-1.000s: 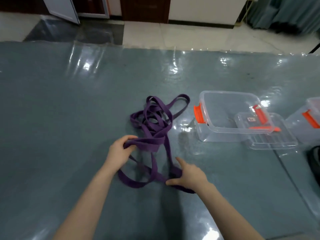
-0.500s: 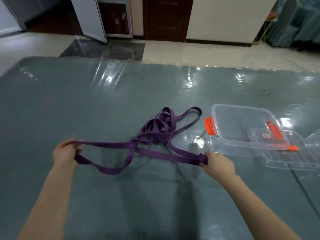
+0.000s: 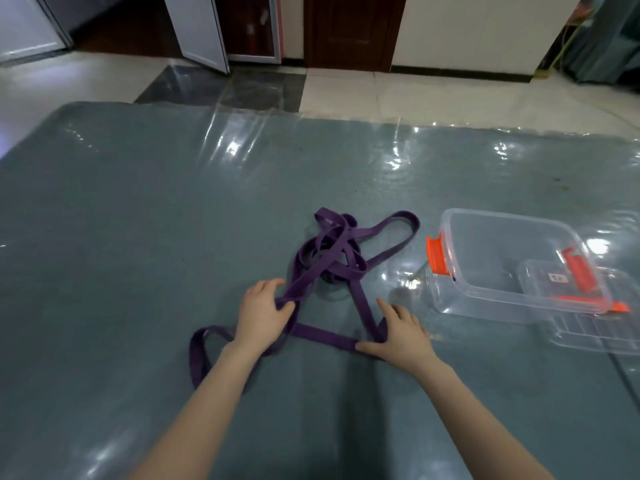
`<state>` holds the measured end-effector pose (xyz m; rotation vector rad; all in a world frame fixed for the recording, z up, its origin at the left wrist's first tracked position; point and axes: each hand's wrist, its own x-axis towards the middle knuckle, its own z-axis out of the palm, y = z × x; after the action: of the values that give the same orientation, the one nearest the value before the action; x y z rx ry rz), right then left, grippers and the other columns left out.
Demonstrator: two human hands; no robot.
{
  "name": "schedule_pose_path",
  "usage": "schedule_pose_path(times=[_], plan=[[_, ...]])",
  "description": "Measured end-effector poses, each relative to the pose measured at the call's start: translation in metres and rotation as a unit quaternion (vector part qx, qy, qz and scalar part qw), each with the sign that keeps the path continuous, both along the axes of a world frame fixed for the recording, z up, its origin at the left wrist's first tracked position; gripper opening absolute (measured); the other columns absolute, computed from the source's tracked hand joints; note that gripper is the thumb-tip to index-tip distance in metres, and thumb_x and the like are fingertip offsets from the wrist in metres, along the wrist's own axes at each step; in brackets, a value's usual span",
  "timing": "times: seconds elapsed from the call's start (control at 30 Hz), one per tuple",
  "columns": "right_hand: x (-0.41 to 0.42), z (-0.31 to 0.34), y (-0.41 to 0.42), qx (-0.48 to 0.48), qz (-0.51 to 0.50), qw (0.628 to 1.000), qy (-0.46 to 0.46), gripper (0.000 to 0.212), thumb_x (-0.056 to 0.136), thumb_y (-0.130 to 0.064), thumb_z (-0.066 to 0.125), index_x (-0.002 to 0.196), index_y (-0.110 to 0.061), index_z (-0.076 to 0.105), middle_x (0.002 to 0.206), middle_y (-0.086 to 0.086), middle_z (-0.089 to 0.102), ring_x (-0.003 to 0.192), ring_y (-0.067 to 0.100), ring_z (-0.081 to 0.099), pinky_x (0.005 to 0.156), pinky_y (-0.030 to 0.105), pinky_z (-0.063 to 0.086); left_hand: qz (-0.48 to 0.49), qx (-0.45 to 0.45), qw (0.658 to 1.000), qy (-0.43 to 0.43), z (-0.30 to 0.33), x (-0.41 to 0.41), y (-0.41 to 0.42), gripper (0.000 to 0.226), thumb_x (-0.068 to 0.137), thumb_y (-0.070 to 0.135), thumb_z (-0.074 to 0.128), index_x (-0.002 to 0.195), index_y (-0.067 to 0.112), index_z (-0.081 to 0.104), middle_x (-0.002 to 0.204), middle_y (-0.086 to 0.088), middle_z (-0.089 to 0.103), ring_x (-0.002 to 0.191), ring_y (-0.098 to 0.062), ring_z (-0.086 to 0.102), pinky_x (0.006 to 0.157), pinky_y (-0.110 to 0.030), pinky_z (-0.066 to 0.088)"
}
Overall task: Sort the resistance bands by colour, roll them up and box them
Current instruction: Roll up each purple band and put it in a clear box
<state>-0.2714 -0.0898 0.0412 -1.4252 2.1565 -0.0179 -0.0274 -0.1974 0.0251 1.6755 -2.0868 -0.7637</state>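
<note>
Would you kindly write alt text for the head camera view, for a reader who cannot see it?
A person's left hand grips a tangled purple resistance band while the right hand presses a strand onto the grey table. To the right stands an open clear box with orange latches, its lid beside it.

Item: person, head-camera view; two forearms and two hands visible.
Left hand [image 3: 264, 315]: bare, no glove, no ring, no watch or band at wrist.
Right hand [image 3: 401, 336]: bare, no glove, no ring, wrist unadorned.
Forearms: both bare along whole visible length to lower frame edge; no sleeve, no cuff in view.
Nails: short, unpainted where visible.
Markings: none discernible.
Rest of body: out of frame.
</note>
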Motion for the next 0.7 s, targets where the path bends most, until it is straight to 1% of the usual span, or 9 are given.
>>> schedule_pose_path(times=[0.1,0.17,0.27,0.33,0.4,0.5,0.57,0.63,0.7], plan=[[0.005,-0.002,-0.019,-0.087,-0.022,0.996,0.019,0.07,0.085,-0.058,0.057,0.144,-0.027,0.035,0.149,0.004,0.037,0.134,0.028,0.039,0.112,0.045,0.029,-0.044,0.019,0.999,0.019,-0.003,-0.034,-0.016,0.055,0.082,0.027,0.071,0.132,0.013,0.052,0.129,-0.008,0.056,0.12,-0.029,0.05,0.103,-0.036,0.04],[0.005,-0.003,-0.034,-0.128,-0.042,0.99,0.031,0.058,0.09,-0.049,0.056,0.14,-0.023,0.042,0.144,0.003,0.044,0.129,0.027,0.044,0.111,0.045,0.031,-0.059,0.029,0.998,0.012,-0.008,-0.053,-0.029,0.068,0.084,0.029,0.071,0.142,0.015,0.04,0.141,-0.007,0.045,0.129,-0.029,0.041,0.107,-0.039,0.038],[0.005,-0.009,-0.061,-0.156,-0.045,0.986,-0.024,0.065,0.089,-0.041,0.062,0.144,-0.018,0.037,0.141,0.009,0.045,0.126,0.029,0.047,0.107,0.041,0.037,-0.062,0.055,0.997,-0.009,-0.017,-0.072,-0.05,0.083,0.083,0.028,0.072,0.15,0.019,0.024,0.15,-0.008,0.031,0.133,-0.032,0.037,0.107,-0.044,0.039],[0.006,-0.014,-0.083,-0.136,-0.059,0.984,-0.102,0.078,0.086,-0.036,0.067,0.15,-0.02,0.026,0.145,0.012,0.036,0.129,0.03,0.043,0.108,0.04,0.039,-0.06,0.07,0.996,-0.007,-0.024,-0.079,-0.065,0.079,0.085,0.025,0.07,0.149,0.021,0.024,0.144,-0.012,0.037,0.124,-0.034,0.048,0.1,-0.044,0.045],[0.011,-0.023,-0.103,-0.098,-0.049,0.988,-0.11,0.083,0.084,-0.035,0.069,0.151,-0.027,0.021,0.15,0.012,0.025,0.133,0.032,0.039,0.109,0.042,0.038,-0.06,0.053,0.996,0.029,-0.028,-0.079,-0.075,0.062,0.088,0.025,0.066,0.143,0.02,0.038,0.132,-0.011,0.052,0.113,-0.031,0.057,0.092,-0.039,0.047],[0.014,-0.032,-0.123,-0.075,-0.038,0.994,-0.069,0.065,0.085,-0.036,0.068,0.141,-0.028,0.035,0.137,0.01,0.031,0.12,0.033,0.049,0.099,0.044,0.047,0.021,0.025,0.99,0.136,-0.022,-0.065,-0.081,0.039,0.093,0.027,0.062,0.13,0.018,0.053,0.11,0.002,0.068,0.098,-0.018,0.064,0.083,-0.026,0.046],[0.007,-0.03,-0.129,-0.1,-0.049,0.993,-0.047,0.045,0.088,-0.036,0.065,0.127,-0.022,0.049,0.122,0.008,0.038,0.107,0.032,0.055,0.091,0.043,0.05,0.126,0.027,0.977,0.172,-0.019,-0.044,-0.091,0.036,0.096,0.027,0.056,0.13,0.014,0.053,0.101,-0.001,0.072,0.093,-0.02,0.066,0.082,-0.025,0.045],[-0.003,-0.023,-0.13,-0.139,-0.07,0.987,-0.042,0.031,0.09,-0.031,0.063,0.116,-0.015,0.056,0.115,0.009,0.042,0.097,0.033,0.058,0.085,0.043,0.051,0.203,0.03,0.969,0.141,-0.025,-0.014,-0.105,0.036,0.098,0.027,0.052,0.128,0.008,0.054,0.099,-0.012,0.073,0.096,-0.03,0.067,0.086,-0.034,0.047],[-0.013,-0.013,-0.13,-0.192,-0.098,0.975,-0.055,0.021,0.091,-0.025,0.062,0.106,-0.012,0.058,0.11,0.009,0.045,0.086,0.031,0.058,0.083,0.045,0.051,0.219,0.062,0.972,0.064,-0.029,0.01,-0.114,0.045,0.097,0.03,0.052,0.132,0.001,0.051,0.118,-0.024,0.064,0.111,-0.04,0.059,0.096,-0.042,0.044]])
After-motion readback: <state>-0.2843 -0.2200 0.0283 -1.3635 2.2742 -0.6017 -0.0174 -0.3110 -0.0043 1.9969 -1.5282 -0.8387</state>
